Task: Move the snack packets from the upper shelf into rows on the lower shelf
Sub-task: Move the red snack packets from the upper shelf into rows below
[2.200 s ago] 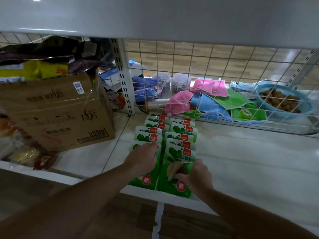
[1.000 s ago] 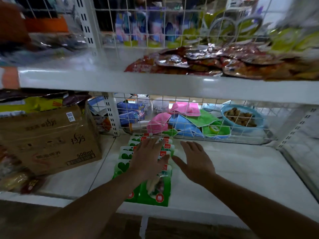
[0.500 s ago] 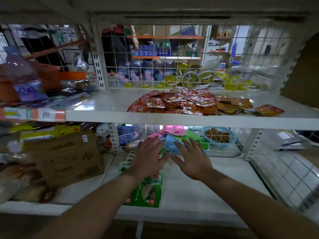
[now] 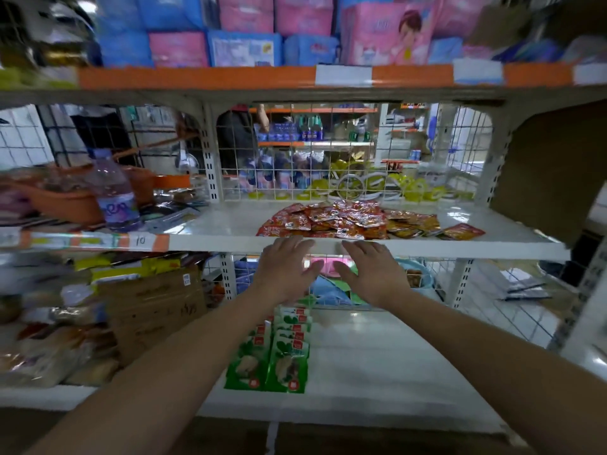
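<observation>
The upper shelf (image 4: 226,224) carries most of the work that is left: the pile of red and orange snack packets (image 4: 345,220) lies loose on its right half, not sorted, and I judge that none of this pile is moved yet. Below, the lower shelf (image 4: 394,356) has two short rows of green packets (image 4: 282,349) standing one behind the other, near its front edge and a little left of the middle; these rows look finished to me. So I think the task is in its early part, with the whole pile to bring down. For room, the lower shelf is bare to the right of the green rows up to the side frame, and this is the natural place for new rows. To the left a cardboard box (image 4: 147,310) stands near, so there is little room there. On the upper shelf the wire grid (image 4: 295,178) closes the back just behind the pile, and a water bottle (image 4: 115,198) stands well apart on the left. My left hand (image 4: 282,274) and my right hand (image 4: 374,274) are side by side before the upper shelf's front edge (image 4: 460,251). Both have straight, spread fingers and hold nothing; the fingertips reach just under the pile and do not touch it yet.
</observation>
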Tool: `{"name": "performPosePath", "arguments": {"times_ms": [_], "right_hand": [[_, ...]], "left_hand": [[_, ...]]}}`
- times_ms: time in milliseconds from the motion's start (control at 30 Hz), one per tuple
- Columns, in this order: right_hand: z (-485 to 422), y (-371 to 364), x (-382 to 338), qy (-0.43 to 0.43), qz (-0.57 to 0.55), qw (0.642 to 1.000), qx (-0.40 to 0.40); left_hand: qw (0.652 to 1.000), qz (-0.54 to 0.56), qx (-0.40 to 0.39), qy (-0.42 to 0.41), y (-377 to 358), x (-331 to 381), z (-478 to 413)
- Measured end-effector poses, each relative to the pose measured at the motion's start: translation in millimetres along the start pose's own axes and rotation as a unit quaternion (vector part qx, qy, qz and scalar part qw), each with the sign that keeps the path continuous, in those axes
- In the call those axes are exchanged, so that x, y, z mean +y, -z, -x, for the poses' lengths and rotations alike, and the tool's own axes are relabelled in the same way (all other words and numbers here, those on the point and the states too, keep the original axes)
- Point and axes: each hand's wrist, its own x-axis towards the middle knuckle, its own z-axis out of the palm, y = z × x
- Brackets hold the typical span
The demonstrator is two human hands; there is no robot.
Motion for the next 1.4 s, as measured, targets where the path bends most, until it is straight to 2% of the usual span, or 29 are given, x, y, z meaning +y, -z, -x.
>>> {"name": "performPosePath", "arguments": {"times_ms": [233, 533, 733, 867, 1000, 1133, 1267, 1400], "right_hand": [[-42, 27, 2, -0.023, -0.011, 1.000, -0.006], [-118, 20, -1, -0.056, 0.013, 0.997, -0.052], [-180, -8, 0, -0.094, 0.002, 0.995, -0.044], [-204, -20, -10, -0.108, -0.027, 0.993, -0.045], [-222, -26, -12, -0.120, -0.020, 0.991, -0.058], [-232, -16, -9, -0.142, -0.059, 0.981, -0.122], [-231, 3, -7, -0.181, -0.104, 0.966, -0.150], [-226, 16, 1, -0.232, -0.230, 0.932, -0.154]], "left_hand": [[0.999, -0.020, 0.011, 0.029, 28, -14, -31], [0.990, 0.070, 0.008, 0.120, 9, -44, -99], [0.976, 0.114, -0.039, 0.184, 3, -54, -136], [0.971, 0.099, -0.058, 0.209, -4, -56, -149], [0.952, 0.169, -0.082, 0.243, -10, -68, -162], [0.930, 0.247, -0.091, 0.256, -6, -74, -163], [0.917, 0.287, -0.065, 0.268, 0, -77, -157], [0.884, 0.363, -0.031, 0.293, 10, -77, -149]]}}
